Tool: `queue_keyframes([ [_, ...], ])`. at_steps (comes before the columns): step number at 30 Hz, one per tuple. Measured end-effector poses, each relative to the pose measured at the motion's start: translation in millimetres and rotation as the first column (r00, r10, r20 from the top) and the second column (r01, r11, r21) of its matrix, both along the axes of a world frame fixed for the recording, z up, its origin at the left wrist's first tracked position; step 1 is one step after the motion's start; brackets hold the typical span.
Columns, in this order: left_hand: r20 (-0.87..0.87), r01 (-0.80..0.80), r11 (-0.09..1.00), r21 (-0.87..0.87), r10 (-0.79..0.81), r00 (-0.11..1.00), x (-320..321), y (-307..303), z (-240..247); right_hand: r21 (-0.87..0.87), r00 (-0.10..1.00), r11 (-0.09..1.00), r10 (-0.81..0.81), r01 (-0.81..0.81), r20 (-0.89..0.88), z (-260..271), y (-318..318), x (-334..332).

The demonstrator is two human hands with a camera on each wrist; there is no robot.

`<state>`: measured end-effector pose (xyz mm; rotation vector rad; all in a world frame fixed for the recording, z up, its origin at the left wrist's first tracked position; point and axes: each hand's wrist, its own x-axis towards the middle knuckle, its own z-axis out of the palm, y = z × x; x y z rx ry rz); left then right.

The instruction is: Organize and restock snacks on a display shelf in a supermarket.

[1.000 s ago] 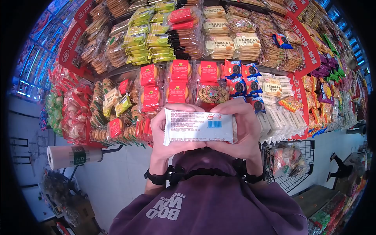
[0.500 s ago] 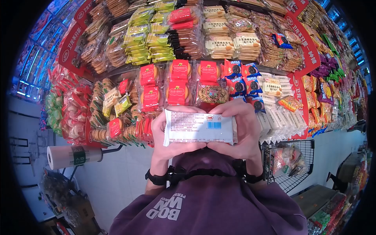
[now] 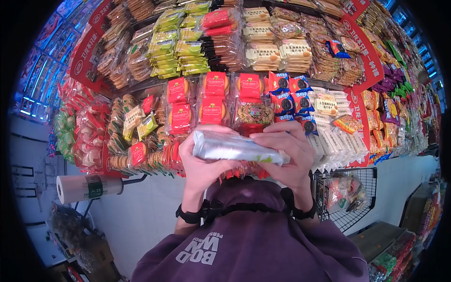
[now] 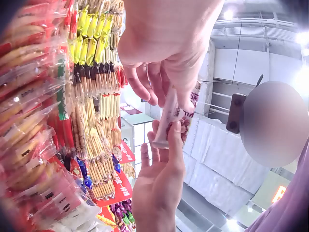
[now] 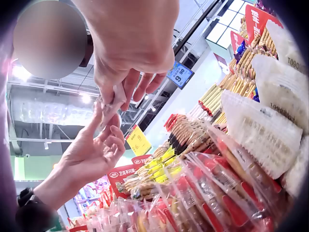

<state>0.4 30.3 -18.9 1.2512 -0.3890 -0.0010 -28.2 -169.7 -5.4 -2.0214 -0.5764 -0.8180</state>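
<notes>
A white and silvery snack packet (image 3: 235,148) is held in front of the chest between both hands, its narrow shiny side turned up to the head camera. My left hand (image 3: 199,162) pinches its left end with the thumb underneath and fingers behind. At the other end my right hand (image 3: 293,152) grips it, fingers over the top and thumb below. The left wrist view shows the packet's printed face (image 4: 175,123) with reddish pictures and dark lettering. Close behind the hands, red-labelled cookie packs (image 3: 213,111) lie in rows on the display.
Stacks of yellow-wrapped biscuits (image 3: 190,49) fill the upper shelf. Blue cookie bags (image 3: 284,101) and white packets (image 3: 329,145) are at the right. A wire cart (image 3: 371,188) with goods stands at the lower right, and a plastic-bag roll (image 3: 89,187) sticks out at the left.
The packet has been tipped, so its printed back with the barcode has turned out of the head view and its silvery side shows. Both hands have rotated with it, still holding its ends.
</notes>
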Motion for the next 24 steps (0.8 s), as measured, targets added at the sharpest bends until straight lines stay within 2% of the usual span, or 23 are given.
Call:
queue_keyframes([
  [1, -0.051, -0.016, 1.0, -0.027, 0.015, 0.999, -1.7, 0.1, -3.9, 0.073, 0.997, 0.997, -0.01, 0.015, -0.071, 0.5, 3.6, -2.5],
  [2, 0.015, -0.052, 0.998, -0.046, 0.053, 0.998, -3.5, -1.8, -4.1, 0.144, 0.99, 0.989, -0.016, 0.036, -0.14, 1.6, 8.9, -6.2],
  [3, -0.003, -0.054, 0.997, -0.06, 0.054, 0.999, -3.6, -3.3, -3.0, 0.213, 0.978, 0.975, -0.016, 0.062, -0.21, 2.2, 12.3, -9.1],
  [7, -0.064, -0.053, 0.994, -0.095, 0.047, 0.997, -3.0, -5.9, 2.3, 0.472, 0.91, 0.88, 0.153, 0.052, -0.386, 1.5, 20.6, -13.4],
  [10, -0.079, -0.046, 0.994, -0.101, 0.038, 0.996, -3.9, -5.3, 4.2, 0.537, 0.852, 0.844, 0.275, 0.007, -0.444, -4.2, 19.2, -13.0],
  [13, -0.067, -0.061, 0.995, -0.074, 0.056, 0.996, -4.8, -5.8, 7.0, 0.507, 0.862, 0.862, 0.263, -0.009, -0.433, -6.1, 16.6, -10.9],
  [15, -0.058, -0.059, 0.997, -0.046, 0.057, 0.997, -4.8, -4.2, 7.1, 0.584, 0.846, 0.812, 0.317, -0.008, -0.429, -4.8, 17.4, -10.9],
  [19, -0.025, 0.052, 0.994, -0.098, -0.055, 0.998, -4.4, -1.1, 4.7, 0.693, 0.806, 0.721, 0.423, -0.022, -0.415, 4.2, 13.8, -12.2],
  [22, -0.023, 0.097, 0.992, -0.077, -0.099, 0.995, -0.7, -1.8, 6.2, 0.693, 0.787, 0.719, 0.45, -0.04, -0.421, 4.7, 8.3, -11.2],
  [24, 0.103, 0.131, 0.989, -0.07, -0.123, 0.987, 6.9, -3.6, 2.4, 0.65, 0.765, 0.759, 0.442, -0.04, -0.469, 8.1, 4.4, -11.6],
])
